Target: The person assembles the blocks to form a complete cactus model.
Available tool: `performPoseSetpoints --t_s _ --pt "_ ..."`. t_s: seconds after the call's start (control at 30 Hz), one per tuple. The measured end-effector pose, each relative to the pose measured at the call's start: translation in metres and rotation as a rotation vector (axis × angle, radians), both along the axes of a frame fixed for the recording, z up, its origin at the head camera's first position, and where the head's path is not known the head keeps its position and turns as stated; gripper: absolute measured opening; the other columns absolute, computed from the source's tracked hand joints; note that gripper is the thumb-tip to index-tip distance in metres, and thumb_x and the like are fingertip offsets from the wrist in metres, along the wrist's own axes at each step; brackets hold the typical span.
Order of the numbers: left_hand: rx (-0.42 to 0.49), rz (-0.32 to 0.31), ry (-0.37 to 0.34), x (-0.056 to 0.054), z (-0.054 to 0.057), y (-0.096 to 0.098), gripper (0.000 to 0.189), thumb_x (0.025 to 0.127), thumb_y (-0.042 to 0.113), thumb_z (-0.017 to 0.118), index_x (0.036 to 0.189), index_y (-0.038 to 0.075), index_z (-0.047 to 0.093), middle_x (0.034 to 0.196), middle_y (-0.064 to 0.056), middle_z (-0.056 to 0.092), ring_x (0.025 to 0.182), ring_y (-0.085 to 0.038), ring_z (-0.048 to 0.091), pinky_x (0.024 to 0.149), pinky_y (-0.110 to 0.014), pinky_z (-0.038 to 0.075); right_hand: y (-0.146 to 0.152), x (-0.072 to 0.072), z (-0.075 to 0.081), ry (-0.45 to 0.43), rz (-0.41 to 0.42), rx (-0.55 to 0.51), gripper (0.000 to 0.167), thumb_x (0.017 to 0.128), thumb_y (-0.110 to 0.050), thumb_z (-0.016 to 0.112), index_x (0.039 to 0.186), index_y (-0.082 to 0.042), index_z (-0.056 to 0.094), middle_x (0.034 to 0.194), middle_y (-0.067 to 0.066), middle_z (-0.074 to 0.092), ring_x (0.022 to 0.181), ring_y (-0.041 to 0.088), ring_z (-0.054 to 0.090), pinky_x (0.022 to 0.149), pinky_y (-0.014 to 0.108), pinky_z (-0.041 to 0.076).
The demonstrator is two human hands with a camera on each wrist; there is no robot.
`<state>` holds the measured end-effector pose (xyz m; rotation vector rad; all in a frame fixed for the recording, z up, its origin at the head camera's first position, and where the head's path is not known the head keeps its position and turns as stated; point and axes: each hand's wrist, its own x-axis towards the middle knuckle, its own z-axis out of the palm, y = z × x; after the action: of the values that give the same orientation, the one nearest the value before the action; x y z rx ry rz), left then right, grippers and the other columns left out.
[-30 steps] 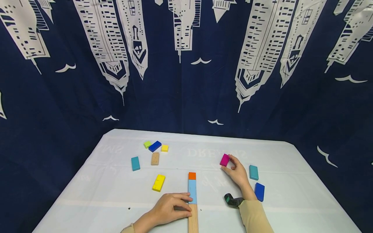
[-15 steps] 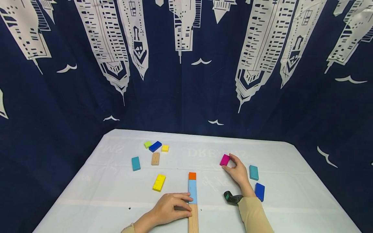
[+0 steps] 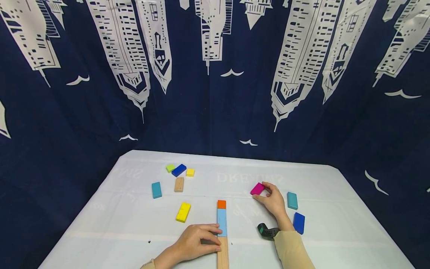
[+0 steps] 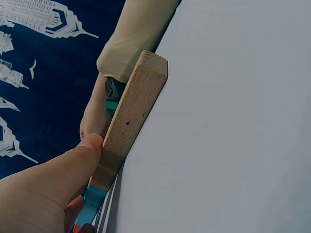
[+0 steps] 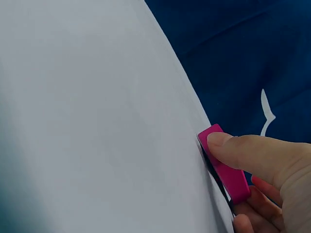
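Shifted slightly nearer the person and turned further aslant since half a second ago, the magenta block (image 3: 257,188) has come along with the right hand (image 3: 274,203). That hand's thumb and fingers are clamped on the block; whether it touches the white counter (image 3: 111,231) beneath cannot be told. It is beyond and to the right of a straight row made of an orange block (image 3: 221,204), a light blue block (image 3: 221,222) and a long wooden block (image 3: 223,256), set end to end with the orange one farthest from the person.

Beside this row, the left hand (image 3: 198,240) has stayed in place, its fingers a little apart and touching the light blue block, its thumb against the wooden one.

Near the right forearm lie a teal block (image 3: 292,200) and a dark blue block (image 3: 299,223); a black device (image 3: 267,231) sits at that wrist. Left of the row lies a yellow block (image 3: 183,212). Farther back, a small wooden block (image 3: 179,184) lies near a small yellow block (image 3: 190,172).
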<state>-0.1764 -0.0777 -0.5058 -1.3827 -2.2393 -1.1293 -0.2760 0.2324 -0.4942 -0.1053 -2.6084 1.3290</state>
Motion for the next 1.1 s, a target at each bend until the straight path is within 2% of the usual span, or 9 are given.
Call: performPoseSetpoints --t_s 0.1,0.23,0.43,0.53,0.63,0.7,0.83,0.93,1.1 --pt "0.004 -0.002 -0.005 0.0 -0.001 0.001 0.011 0.081 0.029 0.074 0.086 0.019 0.076 0.108 0.004 0.068 0.11 -0.016 0.059 0.093 -0.022 0.045 -0.004 0.005 0.001 0.003 0.004 -0.037 0.065 0.073 -0.016 0.08 0.129 0.002 0.05 0.131 0.024 0.046 0.116 0.034 0.047 0.097 0.045 0.041" --pt "-0.002 -0.002 -0.007 0.0 0.0 0.001 0.01 0.08 0.028 0.075 0.085 0.019 0.076 0.108 0.004 0.068 0.111 -0.016 0.059 0.092 -0.023 0.046 -0.014 0.012 0.003 0.007 0.004 -0.049 0.064 0.074 -0.017 0.08 0.128 0.002 0.051 0.128 0.025 0.046 0.11 0.035 0.048 0.093 0.045 0.041" --pt "-0.014 -0.003 -0.024 0.0 0.001 0.001 0.01 0.081 0.028 0.074 0.086 0.019 0.076 0.109 0.004 0.068 0.111 -0.015 0.059 0.093 -0.023 0.045 -0.026 0.023 0.002 0.013 0.023 -0.004 0.06 0.076 -0.02 0.078 0.127 0.001 0.054 0.123 0.024 0.054 0.106 0.034 0.051 0.092 0.046 0.043" --pt "-0.016 0.001 -0.023 0.0 0.001 0.001 0.011 0.081 0.029 0.074 0.086 0.019 0.076 0.109 0.005 0.068 0.111 -0.015 0.059 0.093 -0.023 0.045 -0.032 0.029 0.003 0.011 0.034 -0.017 0.059 0.074 -0.02 0.079 0.124 0.001 0.056 0.114 0.022 0.059 0.094 0.028 0.051 0.08 0.034 0.045" --pt "-0.01 0.004 -0.019 0.0 0.002 0.001 0.011 0.081 0.029 0.074 0.086 0.019 0.076 0.108 0.004 0.068 0.111 -0.015 0.059 0.093 -0.022 0.045 -0.039 0.035 0.005 0.013 0.046 -0.05 0.058 0.072 -0.017 0.08 0.122 0.002 0.058 0.107 0.018 0.06 0.084 0.023 0.047 0.068 0.026 0.04" --pt "-0.007 0.006 -0.009 0.0 0.002 0.001 0.011 0.081 0.029 0.074 0.086 0.019 0.076 0.108 0.004 0.068 0.11 -0.015 0.06 0.092 -0.022 0.045 -0.042 0.038 0.006 0.012 0.052 -0.067 0.058 0.071 -0.016 0.081 0.121 0.002 0.058 0.102 0.016 0.059 0.081 0.021 0.045 0.064 0.024 0.038" --pt "-0.007 0.007 -0.018 0.0 0.002 0.001 0.011 0.081 0.029 0.074 0.085 0.019 0.076 0.108 0.004 0.068 0.11 -0.015 0.059 0.092 -0.022 0.045 -0.048 0.044 0.006 0.029 0.066 -0.049 0.055 0.071 -0.018 0.082 0.117 0.001 0.06 0.109 0.017 0.057 0.088 0.024 0.051 0.074 0.029 0.046" --pt "-0.012 0.005 -0.022 0.0 0.001 0.001 0.011 0.081 0.029 0.074 0.086 0.019 0.076 0.108 0.005 0.068 0.111 -0.015 0.059 0.093 -0.022 0.045 -0.051 0.048 0.004 0.055 0.075 0.004 0.051 0.071 -0.021 0.083 0.113 0.0 0.063 0.113 0.018 0.056 0.095 0.027 0.054 0.082 0.038 0.051" --pt "-0.017 0.003 -0.025 0.0 0.0 0.001 0.011 0.082 0.029 0.073 0.086 0.019 0.076 0.109 0.005 0.068 0.111 -0.015 0.059 0.093 -0.023 0.046 -0.054 0.05 0.002 0.086 0.093 0.107 0.049 0.068 -0.026 0.084 0.107 -0.001 0.066 0.11 0.015 0.058 0.098 0.029 0.054 0.082 0.043 0.052"
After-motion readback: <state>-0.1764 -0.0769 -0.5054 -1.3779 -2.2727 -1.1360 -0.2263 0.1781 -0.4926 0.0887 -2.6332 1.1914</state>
